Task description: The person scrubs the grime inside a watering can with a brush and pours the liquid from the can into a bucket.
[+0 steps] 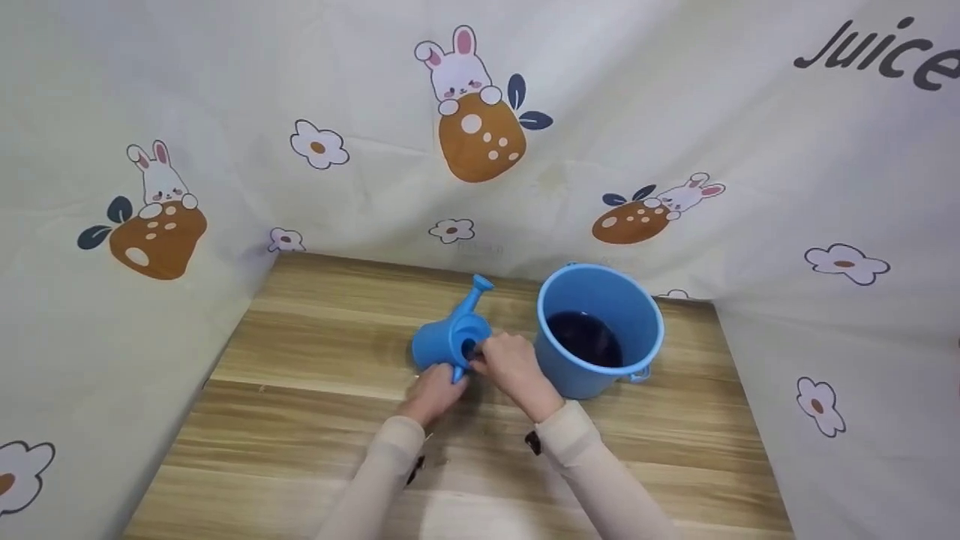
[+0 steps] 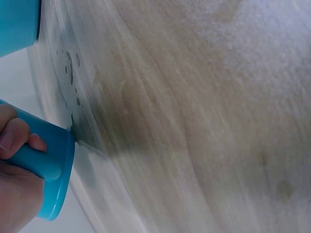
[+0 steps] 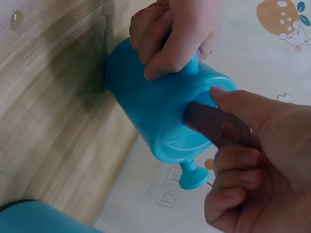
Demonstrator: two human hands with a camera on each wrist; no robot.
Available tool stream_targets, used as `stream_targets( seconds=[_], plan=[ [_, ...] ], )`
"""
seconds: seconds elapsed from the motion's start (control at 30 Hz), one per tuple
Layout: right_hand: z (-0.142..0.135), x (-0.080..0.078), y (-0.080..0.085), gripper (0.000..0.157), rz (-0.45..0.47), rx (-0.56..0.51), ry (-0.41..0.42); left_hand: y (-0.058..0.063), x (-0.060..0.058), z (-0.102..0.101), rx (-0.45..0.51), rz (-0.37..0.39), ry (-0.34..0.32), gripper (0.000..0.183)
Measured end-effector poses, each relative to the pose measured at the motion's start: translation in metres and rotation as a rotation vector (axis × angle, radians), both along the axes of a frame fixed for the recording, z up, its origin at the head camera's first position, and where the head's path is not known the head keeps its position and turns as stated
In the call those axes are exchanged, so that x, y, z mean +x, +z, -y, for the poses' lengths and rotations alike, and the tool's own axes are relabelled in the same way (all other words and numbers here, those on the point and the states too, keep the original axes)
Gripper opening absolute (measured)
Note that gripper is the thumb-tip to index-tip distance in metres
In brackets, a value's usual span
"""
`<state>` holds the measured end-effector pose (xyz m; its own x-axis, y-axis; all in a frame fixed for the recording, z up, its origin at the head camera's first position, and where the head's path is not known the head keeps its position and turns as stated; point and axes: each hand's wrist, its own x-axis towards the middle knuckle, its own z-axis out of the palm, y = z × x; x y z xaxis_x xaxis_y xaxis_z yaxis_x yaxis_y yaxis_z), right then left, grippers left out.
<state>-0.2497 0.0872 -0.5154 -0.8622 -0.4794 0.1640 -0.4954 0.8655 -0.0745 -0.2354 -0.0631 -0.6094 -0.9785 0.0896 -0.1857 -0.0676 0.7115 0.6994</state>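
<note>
A blue watering can is over the wooden table, its spout pointing toward the back wall. My left hand grips the can's handle, fingers wrapped round it in the left wrist view. From the right, my right hand pinches a flat dark grey handle with a hole near its end, between thumb and fingers. The handle's far part goes into the can's top opening, where the rest is hidden; I cannot tell what tool it belongs to.
Right of the can stands a larger blue bucket with dark liquid in its bottom. Drops of water lie on the table. A printed cloth hangs round the table's back and sides.
</note>
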Motion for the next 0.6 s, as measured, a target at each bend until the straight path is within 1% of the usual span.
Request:
stream_targets(
  seconds=[0.07, 0.1, 0.17, 0.3, 0.37, 0.43, 0.6],
  plan=[
    [-0.001, 0.001, 0.000, 0.019, -0.007, 0.033, 0.022, -0.001, 0.000, 0.000, 0.002, -0.015, -0.003, 0.035],
    [-0.001, 0.002, -0.001, 0.016, -0.024, 0.050, 0.033, -0.001, 0.000, 0.000, 0.000, -0.026, -0.005, 0.036],
    [0.000, 0.003, -0.002, 0.014, -0.070, 0.074, 0.058, -0.002, 0.000, 0.001, -0.001, -0.046, -0.010, 0.037],
    [0.001, 0.003, -0.004, 0.023, -0.195, 0.102, 0.118, -0.003, 0.000, 0.001, 0.005, -0.058, -0.020, 0.037],
    [0.000, 0.002, -0.002, 0.025, -0.212, 0.119, 0.141, -0.003, 0.000, 0.001, 0.007, -0.051, -0.019, 0.037],
    [-0.002, 0.001, 0.002, 0.026, -0.196, 0.131, 0.162, -0.002, 0.000, 0.001, 0.007, -0.048, -0.017, 0.037],
    [-0.006, -0.004, 0.015, 0.019, -0.083, 0.145, 0.200, -0.002, 0.000, 0.002, 0.011, -0.036, -0.011, 0.037]
  ],
)
